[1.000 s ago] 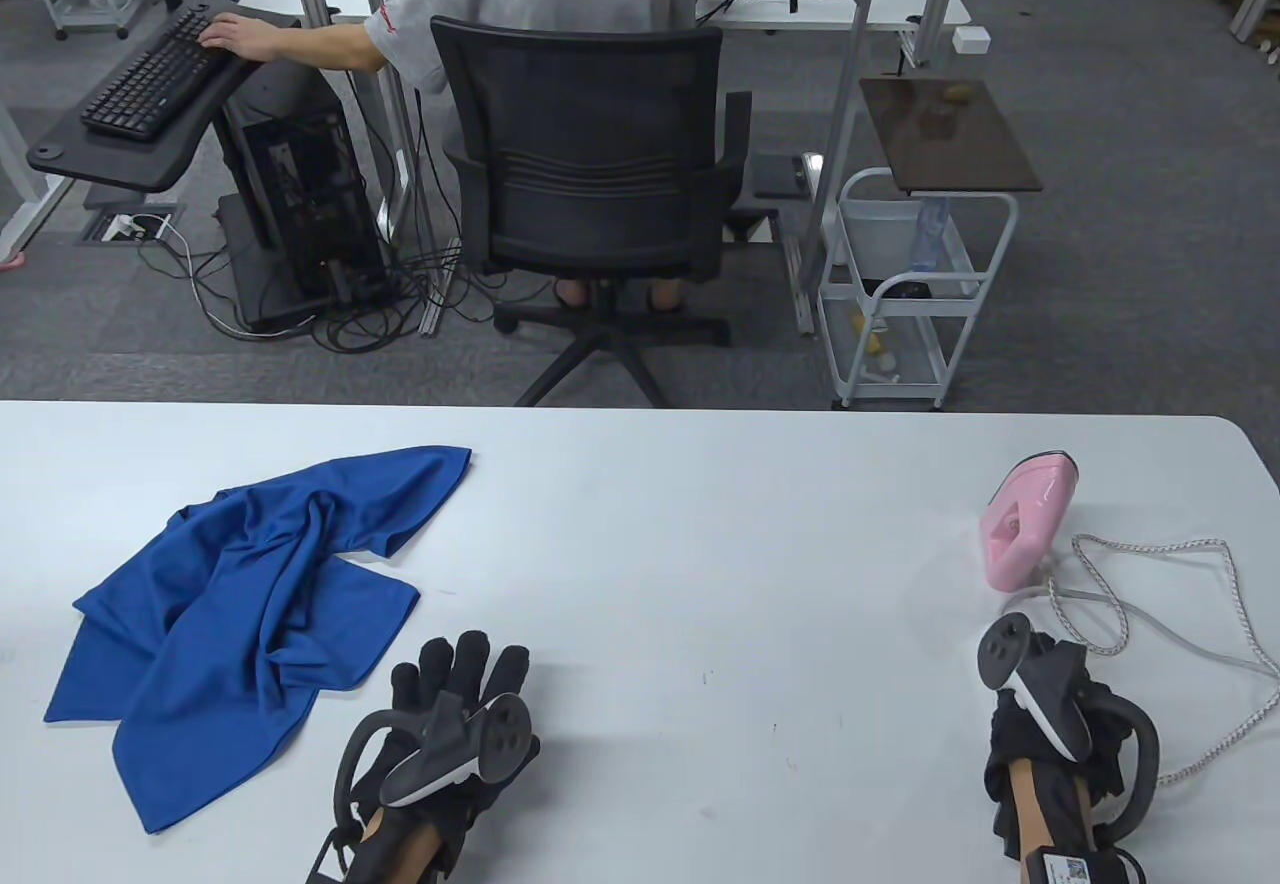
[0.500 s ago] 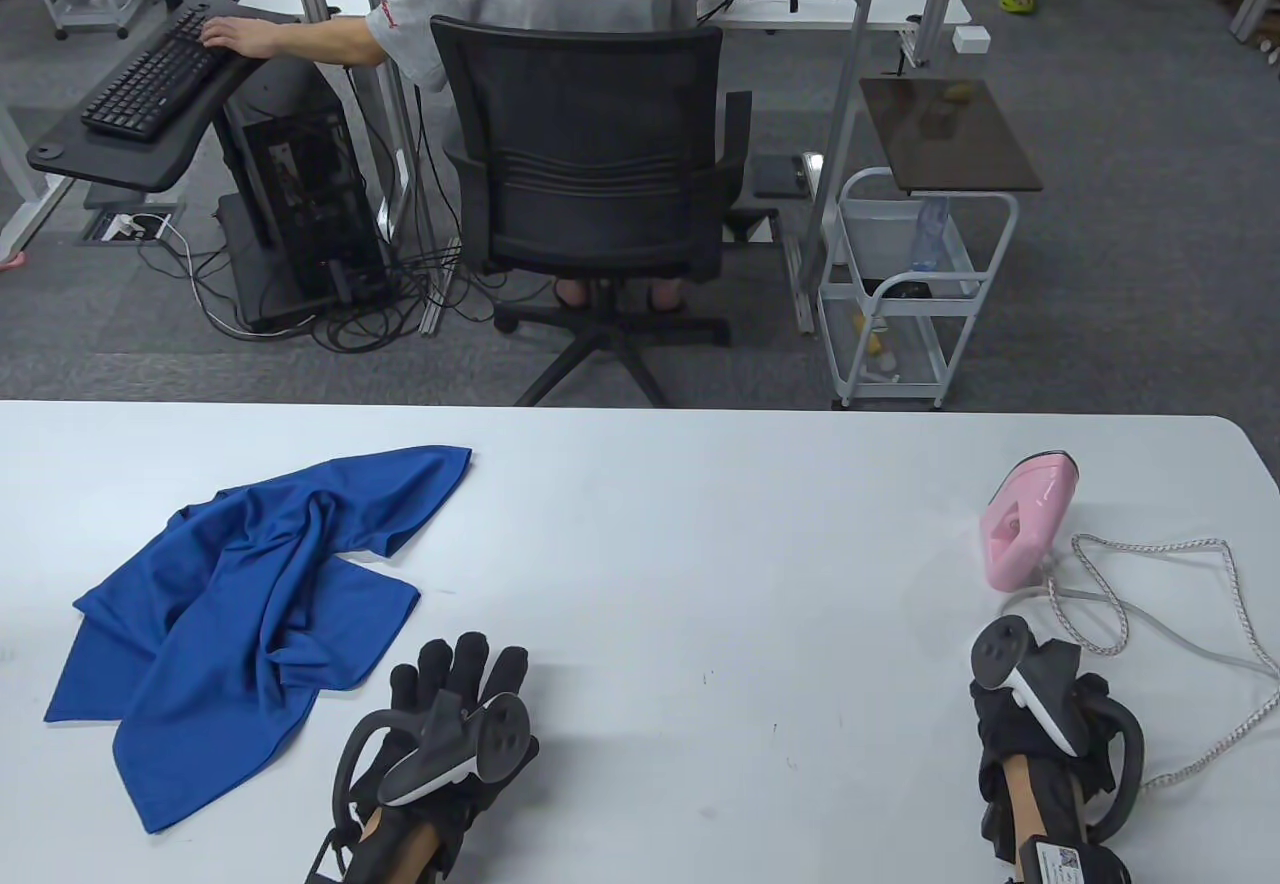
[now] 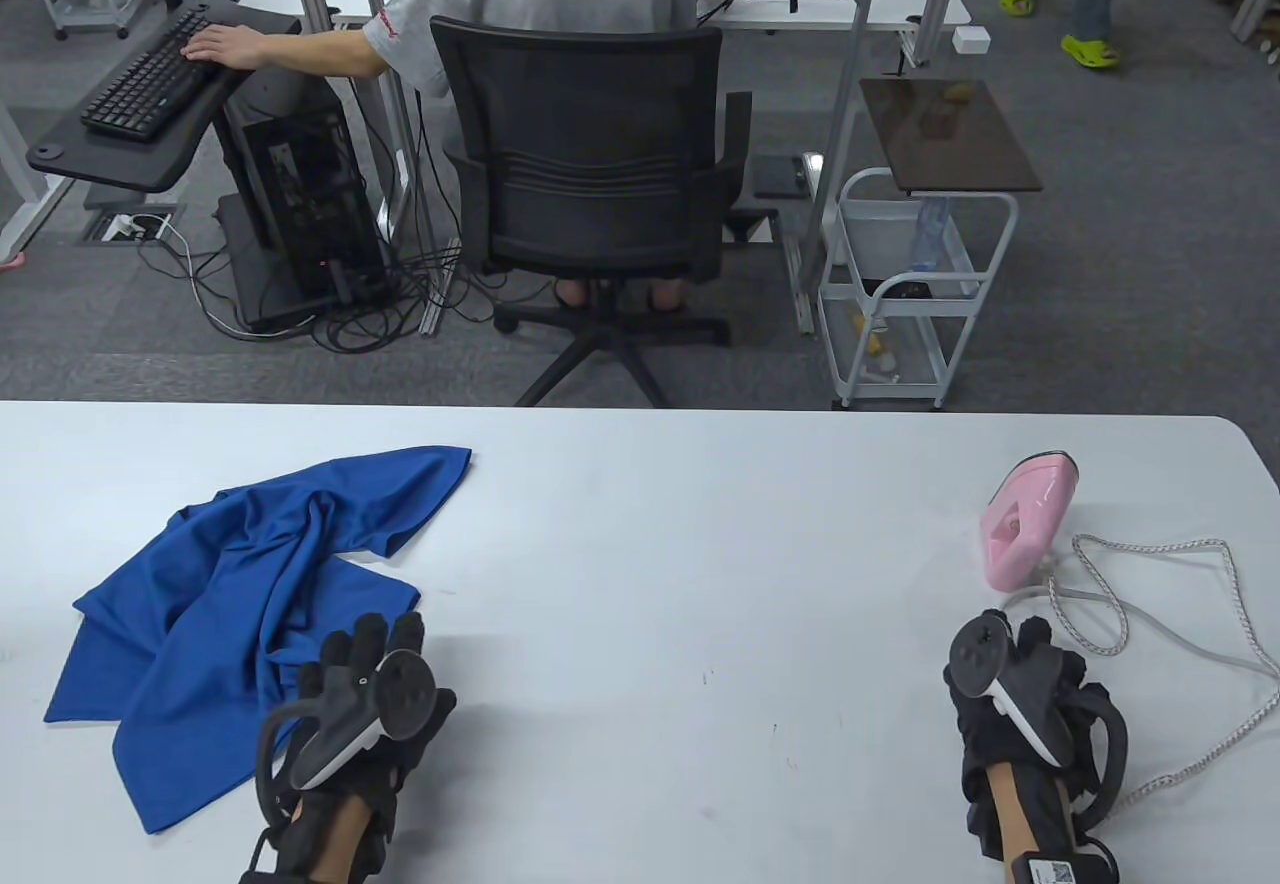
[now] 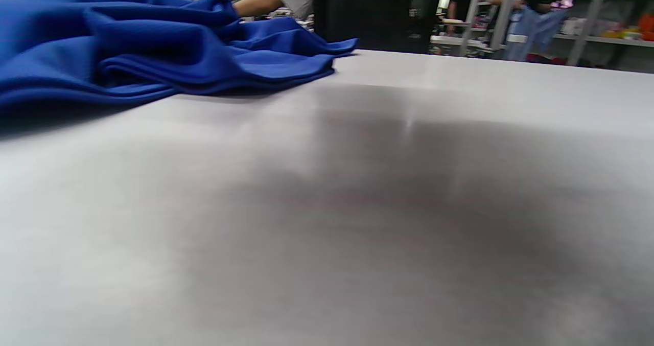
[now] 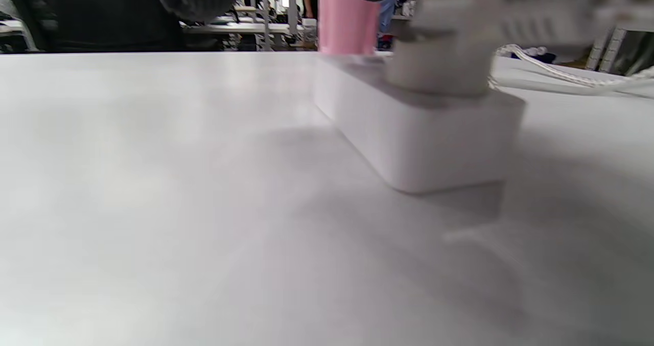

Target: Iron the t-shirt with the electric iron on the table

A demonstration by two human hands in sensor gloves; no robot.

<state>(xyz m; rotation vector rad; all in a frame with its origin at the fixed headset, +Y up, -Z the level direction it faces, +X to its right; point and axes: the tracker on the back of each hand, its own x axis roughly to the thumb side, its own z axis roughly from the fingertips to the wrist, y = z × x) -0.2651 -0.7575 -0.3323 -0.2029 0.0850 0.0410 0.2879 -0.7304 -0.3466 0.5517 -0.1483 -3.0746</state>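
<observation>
The blue t-shirt point(image 3: 240, 604) lies crumpled on the left part of the white table point(image 3: 680, 544); one sleeve points to about 1 o'clock and the hem reaches toward 7 o'clock. In the left wrist view the shirt point(image 4: 153, 49) fills the upper left corner in thick folds.

The left hand point(image 3: 355, 699) is at about 4 o'clock from the shirt, at its near right edge. Its fingers point(image 3: 365, 646) are spread and lie over the cloth edge; if they grip the cloth, I cannot tell.

The pink iron point(image 3: 1025, 524) stands well apart at the right end of the table, at 3 o'clock from the shirt. Its braided cord point(image 3: 1150, 614) makes loops at the right of it.

A white power strip point(image 5: 414, 131) with a plug point(image 5: 444, 54) in it shows in the right wrist view, the iron point(image 5: 345, 21) behind it.

The right hand point(image 3: 1025, 714) is at 6 o'clock from the iron, near it but apart. It holds nothing that I can see; how far its fingers are open, I cannot tell.
</observation>
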